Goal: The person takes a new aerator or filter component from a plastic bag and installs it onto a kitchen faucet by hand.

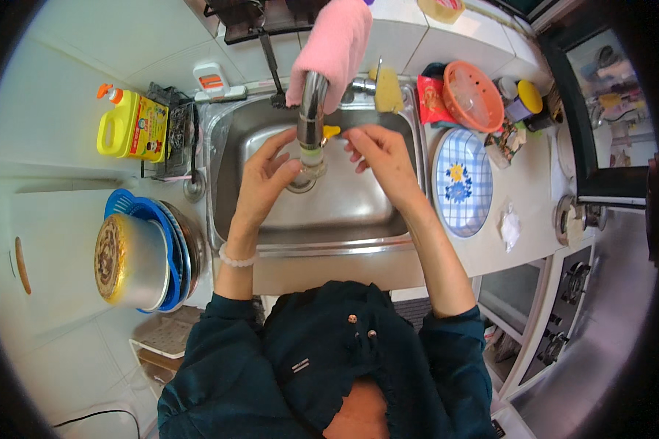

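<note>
Over the steel sink [315, 238] hangs a metal faucet [313, 110] with a clear nozzle [309, 170] at its lower end. My left hand [266, 179] curves beside the nozzle, thumb and fingers apart, the thumb against or very near it. A small yellow lever [331, 132] sticks out from the faucet's right side. My right hand [381, 157] is just right of that lever, its fingers bent and apart; whether a fingertip touches it I cannot tell. Nothing shows held in either hand. A pink cloth [334, 47] is draped over the faucet's upper part.
A yellow jug [132, 124] stands at the left, above stacked blue basins [174, 256] and a metal pot [150, 260]. On the right counter are a checked blue-white plate [463, 208], an orange basket [474, 95] and a red packet [433, 101]. A yellow sponge [388, 91] is behind the sink.
</note>
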